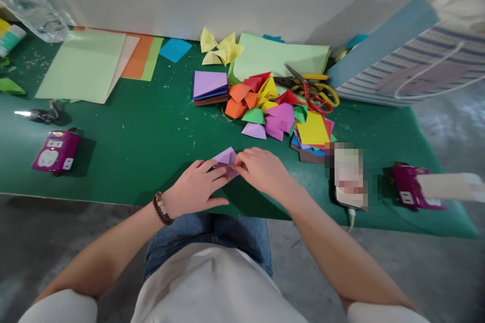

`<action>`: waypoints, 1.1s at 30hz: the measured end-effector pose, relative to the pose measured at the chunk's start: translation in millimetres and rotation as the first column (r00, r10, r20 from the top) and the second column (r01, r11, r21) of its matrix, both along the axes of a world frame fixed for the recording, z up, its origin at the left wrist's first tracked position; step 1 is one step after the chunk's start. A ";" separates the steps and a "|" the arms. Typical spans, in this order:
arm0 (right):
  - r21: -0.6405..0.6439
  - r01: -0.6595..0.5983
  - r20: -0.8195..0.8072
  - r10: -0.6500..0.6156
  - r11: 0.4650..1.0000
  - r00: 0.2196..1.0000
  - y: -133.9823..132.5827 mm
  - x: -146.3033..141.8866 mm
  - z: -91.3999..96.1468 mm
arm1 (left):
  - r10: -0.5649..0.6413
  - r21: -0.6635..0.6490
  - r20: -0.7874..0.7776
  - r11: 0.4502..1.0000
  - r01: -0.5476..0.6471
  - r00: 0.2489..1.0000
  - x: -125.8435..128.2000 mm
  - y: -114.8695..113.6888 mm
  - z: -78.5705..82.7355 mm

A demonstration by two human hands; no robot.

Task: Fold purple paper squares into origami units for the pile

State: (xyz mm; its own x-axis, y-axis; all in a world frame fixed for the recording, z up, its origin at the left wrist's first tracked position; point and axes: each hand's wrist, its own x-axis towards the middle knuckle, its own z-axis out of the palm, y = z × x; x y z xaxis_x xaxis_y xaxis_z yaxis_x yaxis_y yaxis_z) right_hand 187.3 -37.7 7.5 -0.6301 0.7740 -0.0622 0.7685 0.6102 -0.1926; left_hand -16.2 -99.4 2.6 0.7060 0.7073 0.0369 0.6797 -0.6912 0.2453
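Observation:
A small folded piece of light purple paper (pixel 226 155) lies on the green tabletop near its front edge, between my two hands. My left hand (pixel 199 184), with a beaded bracelet at the wrist, rests its outstretched fingertips on the paper's left side; its thumb points away to the right. On the other side, my right hand (pixel 263 169) is closed, pinching the paper's right edge between thumb and fingers. My fingers hide part of the folds. Beyond the hands sit folded paper pieces in pink (pixel 279 120), orange (pixel 238 101) and other colours, beside a stack of purple and blue squares (pixel 209 85).
Scissors (pixel 314 88) lie on the pile, with loose coloured squares (pixel 313 128) nearby. A phone (pixel 348 174) is to the right, then a striped paper bag (pixel 409 55). Large paper sheets (pixel 83 63) and a purple box (pixel 56 151) are at left.

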 end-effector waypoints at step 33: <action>0.149 -0.199 -0.329 0.239 0.969 0.914 -55.4 0.5 -28.4 | 0.069 -0.072 0.089 0.995 -0.063 0.994 -2.9 -1.0 -6.7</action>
